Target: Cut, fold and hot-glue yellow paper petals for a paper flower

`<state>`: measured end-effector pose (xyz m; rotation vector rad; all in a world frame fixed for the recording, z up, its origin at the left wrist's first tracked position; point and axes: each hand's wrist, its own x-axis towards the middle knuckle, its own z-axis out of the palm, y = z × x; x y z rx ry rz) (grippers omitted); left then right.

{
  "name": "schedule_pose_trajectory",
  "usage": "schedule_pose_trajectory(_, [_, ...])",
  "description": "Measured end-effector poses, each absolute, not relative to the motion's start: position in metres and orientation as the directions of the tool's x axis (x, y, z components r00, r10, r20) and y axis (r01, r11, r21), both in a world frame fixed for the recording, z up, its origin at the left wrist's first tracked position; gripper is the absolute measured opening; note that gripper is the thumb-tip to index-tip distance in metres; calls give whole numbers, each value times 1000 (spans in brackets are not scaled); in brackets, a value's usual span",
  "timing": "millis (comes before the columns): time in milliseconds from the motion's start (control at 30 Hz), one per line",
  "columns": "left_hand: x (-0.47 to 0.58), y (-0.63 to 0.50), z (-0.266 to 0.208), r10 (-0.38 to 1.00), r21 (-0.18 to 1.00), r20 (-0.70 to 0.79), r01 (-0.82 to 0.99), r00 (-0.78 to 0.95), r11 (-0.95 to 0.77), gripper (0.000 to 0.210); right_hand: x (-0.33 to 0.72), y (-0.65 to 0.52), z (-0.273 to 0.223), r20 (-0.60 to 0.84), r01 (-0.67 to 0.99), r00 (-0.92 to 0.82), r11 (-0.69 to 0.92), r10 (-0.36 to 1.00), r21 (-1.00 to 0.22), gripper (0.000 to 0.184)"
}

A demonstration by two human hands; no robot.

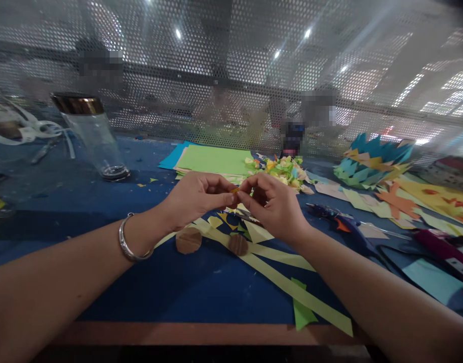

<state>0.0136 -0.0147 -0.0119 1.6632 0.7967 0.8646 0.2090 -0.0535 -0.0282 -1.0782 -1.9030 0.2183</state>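
Note:
My left hand [195, 197] and my right hand [271, 204] meet above the blue table [83, 201], fingertips pinched together on a small yellow paper piece [235, 190]. A silver bangle [128, 242] circles my left wrist. Below the hands lie long pale green paper strips [288, 282] and two brown cardboard discs [188, 240], [238, 244]. Small yellow and green offcuts are scattered under my hands.
A clear jar with a gold lid [91, 133] stands at the back left. Green and blue paper sheets [212, 160] lie behind a heap of colored scraps [282, 171]. A spiky blue paper craft [371, 161], a glue gun [341, 222] and cutouts fill the right. A perforated screen [231, 75] backs the table.

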Motion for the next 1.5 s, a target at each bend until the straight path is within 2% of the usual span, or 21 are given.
schedule_pose_trajectory(167, [11, -13, -13, 814, 936, 227, 110, 536, -333, 22, 209, -53, -30, 610, 579, -191, 590, 769, -562, 7])
schedule_pose_trajectory(367, [12, -15, -12, 809, 920, 256, 123, 529, -371, 19, 209, -52, -30, 590, 575, -169, 565, 789, -591, 12])
schedule_pose_trajectory(533, [12, -15, -13, 812, 909, 261, 151, 522, -389, 21, 209, -52, -29, 599, 579, -181, 577, 780, -576, 7])
schedule_pose_trajectory(1000, [12, -11, -15, 777, 900, 215, 189, 591, -393, 15, 209, -53, -29, 527, 514, -211, 552, 824, -657, 7])
schedule_pose_trajectory(1167, [10, -9, -14, 771, 904, 194, 194, 607, -380, 18, 210, -53, -29, 492, 464, -220, 534, 842, -707, 10])
schedule_pose_trajectory(1500, [5, -4, -15, 730, 876, 248, 174, 637, -449, 19, 211, -52, -27, 433, 305, -248, 494, 866, -814, 14])
